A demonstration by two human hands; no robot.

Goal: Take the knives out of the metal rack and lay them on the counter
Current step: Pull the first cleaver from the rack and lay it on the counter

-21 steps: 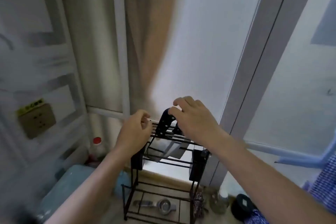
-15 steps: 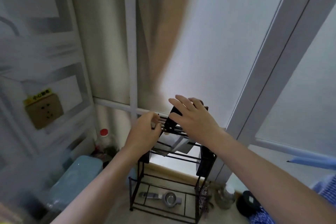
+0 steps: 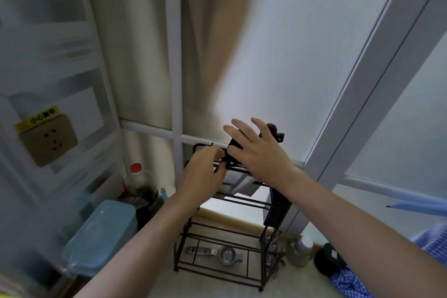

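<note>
A black metal rack (image 3: pixel 275 210) stands on the pale counter (image 3: pixel 154 290) against the window frame. Knives sit in its top tier, their steel blades (image 3: pixel 242 186) hanging between the wires and their black handles (image 3: pixel 278 136) sticking up. My left hand (image 3: pixel 202 176) pinches a top wire at the rack's left side. My right hand (image 3: pixel 260 152) lies over the black handles with its fingers spread and straight; the thumb is hidden, and no grasp shows.
A metal squeezer (image 3: pixel 226 253) lies on the rack's bottom shelf. To the left are a blue lidded box (image 3: pixel 101 232) and a red-capped bottle (image 3: pixel 136 173). A glass jar (image 3: pixel 300 251), a dark round lid (image 3: pixel 329 259) and blue checked cloth (image 3: pixel 350 280) sit right. A wall socket (image 3: pixel 48 139) is at left.
My right hand's fingers have uncurled from the knife handle and now spread flat over it. My left hand has stayed on the top wire. The view has tilted down a little.
</note>
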